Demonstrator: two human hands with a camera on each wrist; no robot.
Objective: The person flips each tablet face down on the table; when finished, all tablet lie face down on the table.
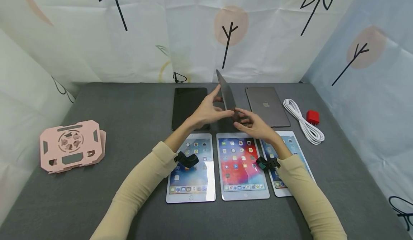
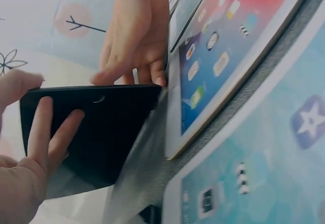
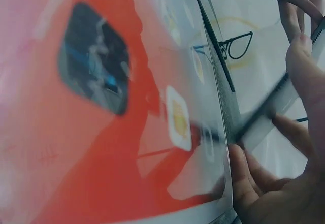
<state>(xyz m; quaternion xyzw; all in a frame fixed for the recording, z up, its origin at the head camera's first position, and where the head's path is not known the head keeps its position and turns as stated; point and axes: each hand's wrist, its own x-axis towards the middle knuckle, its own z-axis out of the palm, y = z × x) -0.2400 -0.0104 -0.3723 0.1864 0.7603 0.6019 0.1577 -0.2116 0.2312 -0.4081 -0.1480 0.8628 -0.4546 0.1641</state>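
A thin dark tablet [image 1: 227, 93] stands raised and tilted on edge near the back of the table. My left hand [image 1: 209, 107] grips it; in the left wrist view two fingers lie across its black screen [image 2: 96, 142] and the thumb is at its edge. My right hand [image 1: 255, 123] holds the lower end of the tablet, and the right wrist view shows its fingers and thumb around the edge [image 3: 269, 104]. Behind my left hand lies a black-screened tablet [image 1: 187, 105]. Right of the raised one, a grey tablet [image 1: 267, 107] lies back up with an apple logo.
Three white tablets with lit screens lie in front: left [image 1: 193, 161], middle [image 1: 242, 164] and right [image 1: 292, 150], partly under my forearms. A pink vented stand [image 1: 72, 145] sits far left. At right are a coiled white cable [image 1: 301, 121] and a red charger [image 1: 312, 117].
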